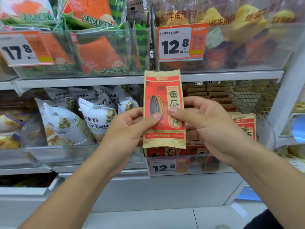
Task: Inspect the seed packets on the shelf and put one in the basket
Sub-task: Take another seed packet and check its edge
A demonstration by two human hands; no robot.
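A: Held upright before the shelf (69, 80): one packet (163, 109), pinched by both. Left hand (130, 124) with thumb on the front and fingers curled behind; right hand (206, 123) likewise, thumb on the right half of the front.

B: Risks from here?

A: Probably a slip. Grip only at mid-height, so a loosened thumb could drop it toward the bin (186, 164) below, onto the other packets (244, 126). Crushed seeds likely too, if squeezed hard.

B: And the basket?

A: Nowhere in view. Blind reach needed, so a miss or a knock against the price tag (162, 167) possible.

B: Orientation?

A: Long axis vertical, tilted very slightly. Printed front toward the camera, logo end up, sealed bottom edge down, just above the bin's front lip.
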